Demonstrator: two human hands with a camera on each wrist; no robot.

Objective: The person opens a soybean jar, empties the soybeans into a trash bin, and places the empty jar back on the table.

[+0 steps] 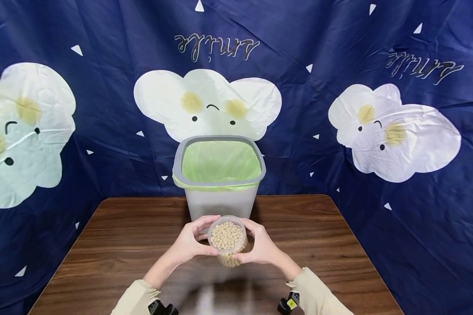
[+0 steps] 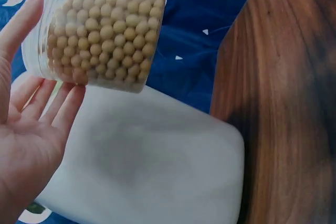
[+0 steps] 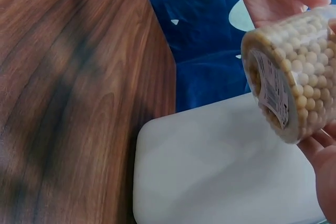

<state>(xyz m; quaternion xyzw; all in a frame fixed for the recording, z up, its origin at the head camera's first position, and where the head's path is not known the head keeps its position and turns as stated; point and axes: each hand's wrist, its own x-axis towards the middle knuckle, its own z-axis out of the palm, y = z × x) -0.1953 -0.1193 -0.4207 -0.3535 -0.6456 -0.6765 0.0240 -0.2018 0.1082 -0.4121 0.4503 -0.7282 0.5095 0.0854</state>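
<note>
Between both hands is a clear plastic jar (image 1: 227, 240) full of small round beige balls, its top facing up toward the head view. My left hand (image 1: 191, 242) grips its left side near the rim, thumb in front and fingers behind. From the other side my right hand (image 1: 262, 245) holds the jar the same way. The left wrist view shows the balls through the wall of the jar (image 2: 105, 35). A printed label (image 3: 273, 87) is stuck on the jar's base in the right wrist view. The jar is held up above the table, in front of the bin.
A light grey waste bin (image 1: 220, 201) with a grey rim and a green liner bag (image 1: 220, 162) stands at the back of the brown wooden table (image 1: 142, 236). Behind and at both sides hangs a dark blue curtain (image 1: 299, 35) with white clouds.
</note>
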